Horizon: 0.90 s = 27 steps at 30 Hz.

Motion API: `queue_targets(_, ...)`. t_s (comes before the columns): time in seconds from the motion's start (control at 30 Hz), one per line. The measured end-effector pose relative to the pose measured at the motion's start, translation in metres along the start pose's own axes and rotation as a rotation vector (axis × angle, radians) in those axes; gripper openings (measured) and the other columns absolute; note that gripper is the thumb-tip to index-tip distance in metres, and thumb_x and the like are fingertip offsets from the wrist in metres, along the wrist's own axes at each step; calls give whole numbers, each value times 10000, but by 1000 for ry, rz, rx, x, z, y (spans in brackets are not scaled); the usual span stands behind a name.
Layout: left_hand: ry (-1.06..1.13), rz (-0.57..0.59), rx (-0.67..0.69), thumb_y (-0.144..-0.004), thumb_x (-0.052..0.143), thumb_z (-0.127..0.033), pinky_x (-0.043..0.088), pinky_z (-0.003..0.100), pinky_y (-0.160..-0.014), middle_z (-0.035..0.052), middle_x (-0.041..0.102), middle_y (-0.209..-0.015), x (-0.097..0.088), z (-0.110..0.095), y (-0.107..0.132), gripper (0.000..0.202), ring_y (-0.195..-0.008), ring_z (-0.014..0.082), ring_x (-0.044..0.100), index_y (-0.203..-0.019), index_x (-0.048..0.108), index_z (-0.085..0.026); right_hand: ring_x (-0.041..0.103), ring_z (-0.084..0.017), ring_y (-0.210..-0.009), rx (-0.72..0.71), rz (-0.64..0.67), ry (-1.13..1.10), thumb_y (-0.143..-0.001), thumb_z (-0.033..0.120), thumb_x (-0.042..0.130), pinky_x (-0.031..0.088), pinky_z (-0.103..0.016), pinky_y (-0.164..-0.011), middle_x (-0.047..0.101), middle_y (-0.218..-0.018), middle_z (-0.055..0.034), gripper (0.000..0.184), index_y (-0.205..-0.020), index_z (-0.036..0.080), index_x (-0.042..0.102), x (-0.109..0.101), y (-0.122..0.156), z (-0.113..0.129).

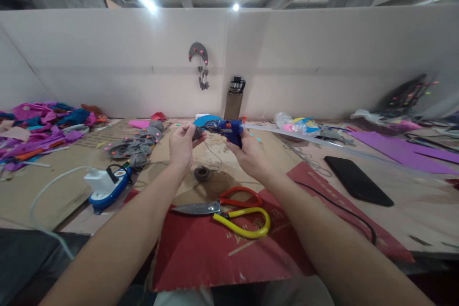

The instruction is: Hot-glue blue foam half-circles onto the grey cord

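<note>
Landmark: the big metal scissors with one red and one yellow handle loop [247,235], lying on a printed red cardboard sheet [201,267], blades pointing left.

Left hand [182,149]: beyond the scissors, above their blade end. Thumb and fingertips pinched together on a small dark grey, felt-like piece [198,133]; little gap, piece mostly covered.

Right hand [248,153]: beyond the scissors, above the handle end. Fingers wrapped around the grip of a blue plastic glue gun [234,128]; trigger finger position can't be told. Gun is held up past the scissors, nozzle pointing left at the grey piece; can't tell if they touch. Long clear glue stick [283,133] runs out of its back, to the right.

Small coil of grey cord [202,173] just beyond the scissors' blades. Blue-and-white power strip [111,193] left of the scissors, white plug adapter [101,180] in it. Black flat phone [358,180] right of them. Brown bottle with black lid [234,98] well beyond them, near the wall. Grey crescent ornament [198,52] hangs on the wall beyond.
</note>
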<state>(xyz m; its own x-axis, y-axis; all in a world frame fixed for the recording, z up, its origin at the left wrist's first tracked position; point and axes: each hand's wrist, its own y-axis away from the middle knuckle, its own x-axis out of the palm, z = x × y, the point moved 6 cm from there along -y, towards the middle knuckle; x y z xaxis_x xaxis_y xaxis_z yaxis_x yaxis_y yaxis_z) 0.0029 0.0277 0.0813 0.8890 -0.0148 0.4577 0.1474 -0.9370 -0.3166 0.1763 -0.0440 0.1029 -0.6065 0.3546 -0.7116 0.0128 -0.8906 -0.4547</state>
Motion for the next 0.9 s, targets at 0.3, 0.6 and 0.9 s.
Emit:
queue_targets(0.3, 16, -23, -5, -711, 636, -249, 556, 313, -650, 31, 636, -656, -2, -2, -1, 157, -583, 128, 638, -741, 543, -126, 600, -217, -780, -11, -16, 16, -856, 338, 431, 406, -278, -649, 660, -881, -78, 339, -1160, 190, 458, 0, 0, -2)
queue_targets(0.6, 33, -48, -12, -705, 633, -244, 555, 293, -632, 28, 636, -640, -2, -4, -2, 163, -576, 123, 637, -735, 523, -127, 597, -220, -742, -131, -104, -10, -846, 327, 460, 399, -287, -611, 661, -859, -87, 317, -1128, 185, 486, 2, -2, -4)
queue_targets(0.9, 53, -47, -6, -698, 646, -246, 551, 293, -630, 34, 638, -652, -4, -4, -4, 181, -576, 126, 638, -743, 518, -126, 585, -225, -722, -123, -98, -46, -839, 352, 457, 395, -303, -612, 653, -847, -90, 321, -1115, 192, 496, 5, -3, -9)
